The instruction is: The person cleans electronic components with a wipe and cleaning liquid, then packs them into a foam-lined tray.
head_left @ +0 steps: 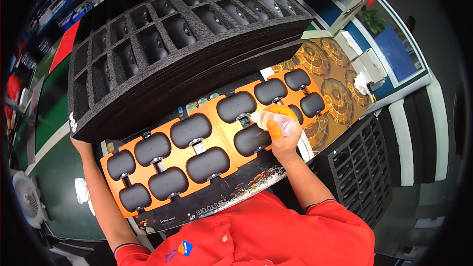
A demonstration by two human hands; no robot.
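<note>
The right hand (282, 135) is clenched around a small clear squeeze bottle (271, 119), held almost level with its nozzle pointing toward the person's left; orange covers sit on the thumb and forefinger gripping it. The bottle's tip hovers just over the gap between two of the black computer mice (236, 106) that lie in an orange fixture tray (224, 133). That tray stretches diagonally across the worktop (340, 88), from low on the person's left up to the right, and holds two rows of mice, all with their rounded black backs upward and small metal clips showing at their lower ends. The bottle sits over the right half of the tray, between a mouse in the upper row and one in the lower row, close to both. The left hand (81, 144) reaches far out to the left and grips the lower corner of a tall stack of black foam trays (162, 69); its fingers are hidden under the foam, so only the wrist and the heel of the palm show. The top foam tray has a grid of pockets, many holding dark mice. The stack overhangs the upper edge of the orange tray. A patterned brown mat covers the worktop on the right, and another black foam tray (359, 167) lies beside the right forearm. A white fan (27, 199) stands low at the left.
</note>
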